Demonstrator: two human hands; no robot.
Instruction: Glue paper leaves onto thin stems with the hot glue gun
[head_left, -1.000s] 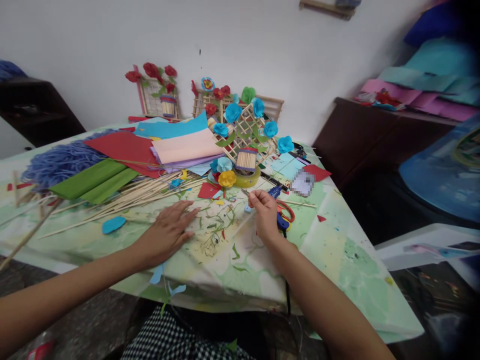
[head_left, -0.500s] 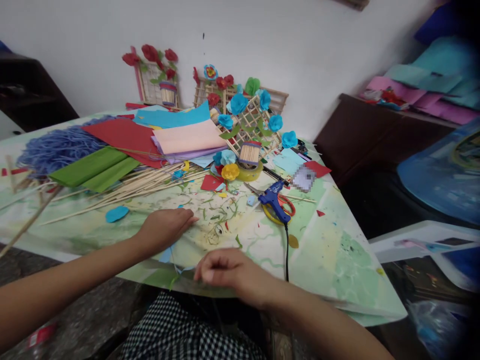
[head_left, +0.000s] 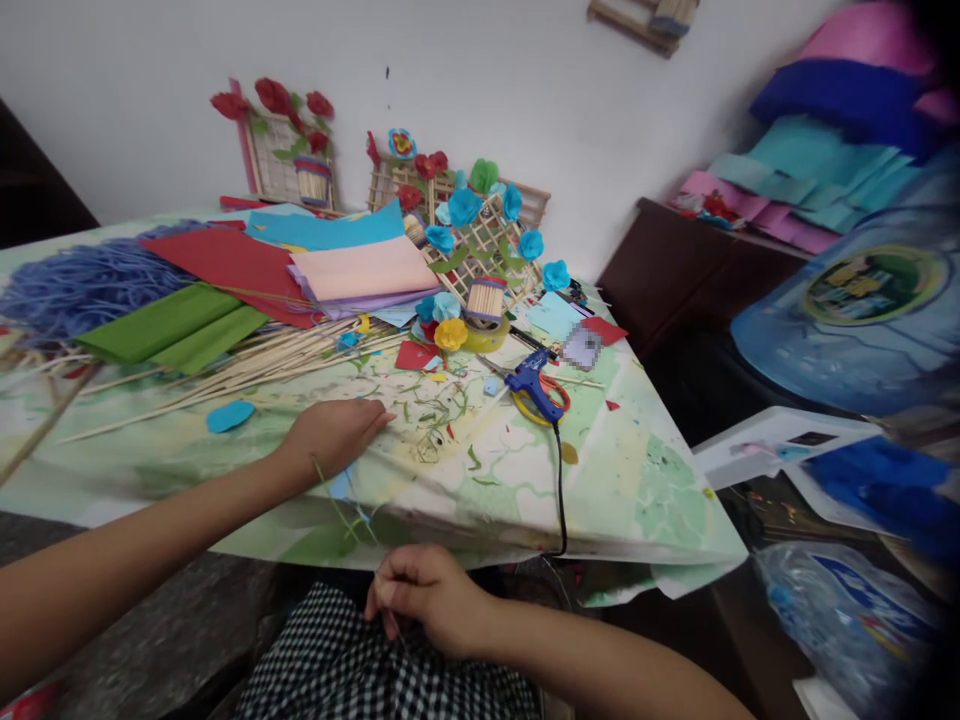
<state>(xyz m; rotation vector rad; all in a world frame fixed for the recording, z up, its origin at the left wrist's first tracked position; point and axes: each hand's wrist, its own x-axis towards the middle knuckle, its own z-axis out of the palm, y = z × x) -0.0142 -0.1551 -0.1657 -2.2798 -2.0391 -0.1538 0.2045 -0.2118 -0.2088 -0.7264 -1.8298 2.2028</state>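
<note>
My left hand (head_left: 334, 435) lies palm down on the printed tablecloth (head_left: 637, 480), fingers stretched toward a litter of green and red paper scraps (head_left: 435, 420). My right hand (head_left: 424, 600) is below the table's front edge, over my checkered lap (head_left: 337, 670). Its fingers are pinched on a thin green strip (head_left: 341, 510) that runs up toward my left wrist. A blue glue gun (head_left: 534, 380) lies on orange scissors (head_left: 555, 405) to the right of the scraps, its black cord (head_left: 559, 490) hanging over the edge.
Bamboo sticks (head_left: 247, 365) fan across the table beside green (head_left: 172, 330), red (head_left: 225, 260) and pink (head_left: 367, 270) paper sheets and blue yarn (head_left: 82, 285). Lattice frames with paper flowers (head_left: 480, 235) stand at the back. A dark cabinet (head_left: 690, 280) is at the right.
My right hand left the glue gun, drew back across the table and dropped below the front edge to my lap. My left hand stayed on the cloth. The view swung right.
</note>
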